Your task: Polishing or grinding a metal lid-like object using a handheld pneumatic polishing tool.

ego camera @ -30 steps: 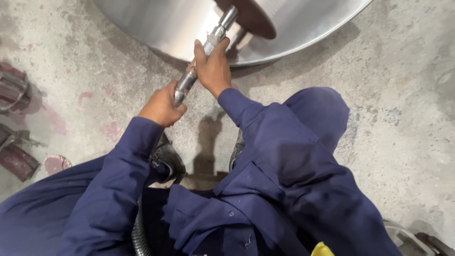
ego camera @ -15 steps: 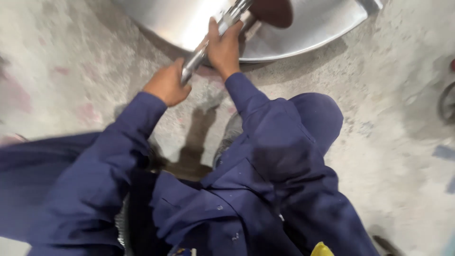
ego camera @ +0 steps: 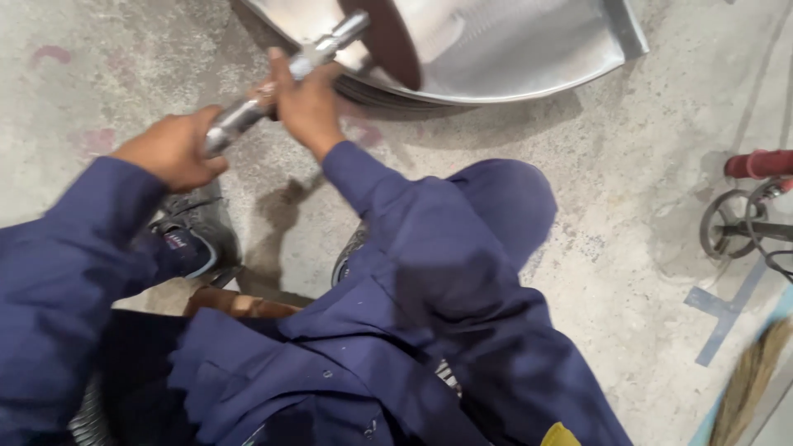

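Both hands clamped on the metal-bodied grinder (ego camera: 281, 87): left hand (ego camera: 173, 150) wrapped round the rear end of the shaft, right hand (ego camera: 306, 103) gripping further forward, near the head. Hands apart along the tool, not touching. Dark reddish-brown sanding disc (ego camera: 382, 37) sits against the inner face of the large polished steel vessel (ego camera: 512, 45) lying on the concrete floor (ego camera: 628, 173). Change over the last second: the view has swung, the vessel now sits more to the upper right, its flat rim edge visible at the right, and the disc has moved to a spot further along the curved surface. Grip looks unchanged across all three frames, same hand order, same spacing. My read: a steady working pass along the steel, disc tracking across the surface rather than lifting off. Contact point itself is partly hidden by the disc, so can't confirm how flat it sits. Black shoe (ego camera: 194, 231) planted just below the left hand. Off to the right, well apart: a red-handled tool (ego camera: 760, 163) and a broom head (ego camera: 747, 388).
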